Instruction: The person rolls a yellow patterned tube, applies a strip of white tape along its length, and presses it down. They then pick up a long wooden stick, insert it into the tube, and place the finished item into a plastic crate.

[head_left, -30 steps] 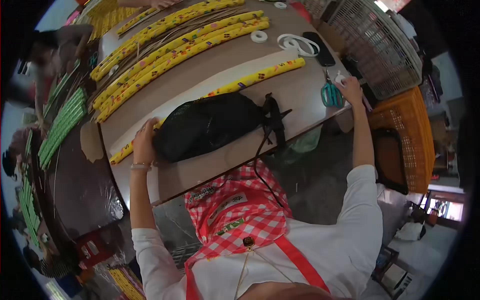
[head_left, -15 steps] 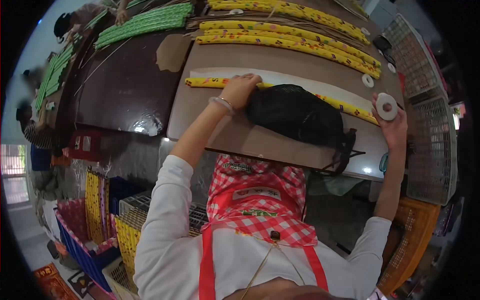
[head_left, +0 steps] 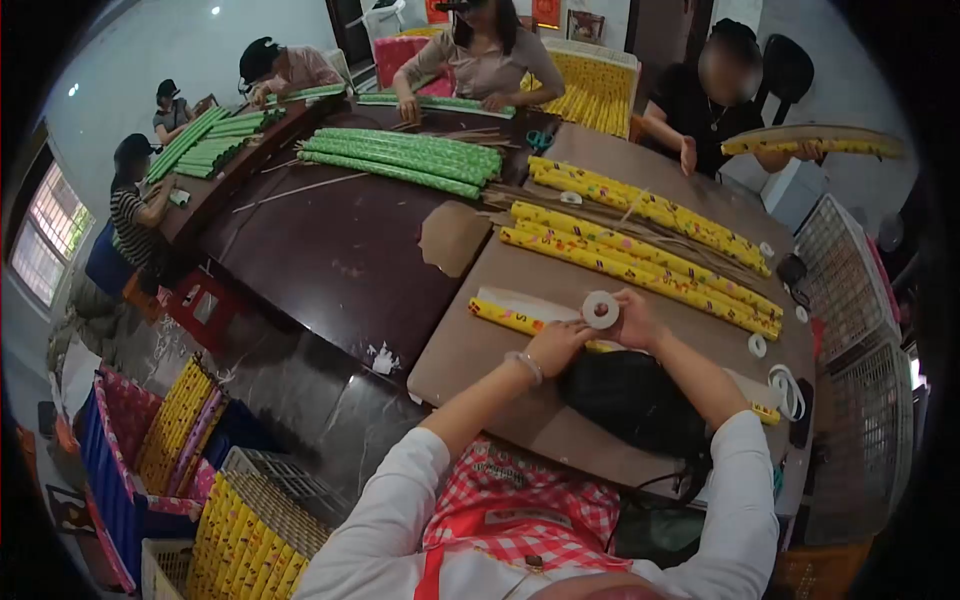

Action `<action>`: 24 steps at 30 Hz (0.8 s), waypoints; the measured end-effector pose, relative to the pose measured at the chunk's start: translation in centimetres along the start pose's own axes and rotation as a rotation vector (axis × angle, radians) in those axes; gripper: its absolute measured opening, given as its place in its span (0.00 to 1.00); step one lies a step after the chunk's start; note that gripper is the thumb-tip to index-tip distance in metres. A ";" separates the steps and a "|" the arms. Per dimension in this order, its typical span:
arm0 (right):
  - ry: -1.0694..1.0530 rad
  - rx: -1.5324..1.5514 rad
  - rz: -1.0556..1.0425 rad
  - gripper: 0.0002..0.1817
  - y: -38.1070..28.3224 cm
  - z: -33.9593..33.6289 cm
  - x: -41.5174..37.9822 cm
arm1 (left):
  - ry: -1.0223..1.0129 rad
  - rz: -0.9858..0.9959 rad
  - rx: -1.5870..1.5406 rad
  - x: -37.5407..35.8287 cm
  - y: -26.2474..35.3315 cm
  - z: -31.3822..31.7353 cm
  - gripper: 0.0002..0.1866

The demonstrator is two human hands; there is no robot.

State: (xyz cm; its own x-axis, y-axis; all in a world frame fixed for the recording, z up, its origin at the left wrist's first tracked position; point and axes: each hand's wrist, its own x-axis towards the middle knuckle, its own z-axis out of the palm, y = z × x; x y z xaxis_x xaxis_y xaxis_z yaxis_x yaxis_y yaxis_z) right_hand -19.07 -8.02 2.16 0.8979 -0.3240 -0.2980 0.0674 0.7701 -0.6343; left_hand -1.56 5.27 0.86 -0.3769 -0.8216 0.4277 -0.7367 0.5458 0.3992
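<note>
A yellow patterned roll (head_left: 507, 317) lies across the tan board in front of me, with white paper showing along its far side. My left hand (head_left: 560, 347) presses on the roll, its fingers close together. Beside it, my right hand (head_left: 638, 322) holds a white tape roll (head_left: 600, 310) just above the yellow roll. A black mesh bag (head_left: 630, 400) lies nearer to me and covers part of the yellow roll.
Several yellow rolls (head_left: 640, 265) lie farther back on the board (head_left: 470, 365). Green rolls (head_left: 400, 160) are on the dark table (head_left: 300, 250). Co-workers sit around the tables; one (head_left: 715, 110) lifts a yellow roll. Wire baskets (head_left: 850, 270) stand at the right.
My right hand has brought the tape from the roll's right end to beside my left hand. The view has tilted up, showing more of the room and co-workers.
</note>
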 end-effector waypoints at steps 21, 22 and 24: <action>0.142 -0.096 -0.173 0.21 1.5 -0.9 -0.7 | 0.236 -0.413 0.023 2.1 -1.6 -2.7 0.09; 0.140 -0.092 -0.172 0.21 1.5 -0.8 -0.7 | 0.170 -0.555 -0.126 3.0 -1.1 -3.3 0.11; 0.103 -0.110 -0.158 0.20 1.4 -0.6 -0.7 | 0.098 -0.696 -0.274 3.8 -1.0 -3.4 0.13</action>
State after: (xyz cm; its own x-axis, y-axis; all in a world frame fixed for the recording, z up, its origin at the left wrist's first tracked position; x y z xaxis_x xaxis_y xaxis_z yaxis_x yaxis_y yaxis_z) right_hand -19.88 -6.99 1.04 0.8306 -0.4946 -0.2560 0.1512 0.6426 -0.7511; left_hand -0.30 2.17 4.81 0.1859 -0.9802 0.0682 -0.6153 -0.0620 0.7858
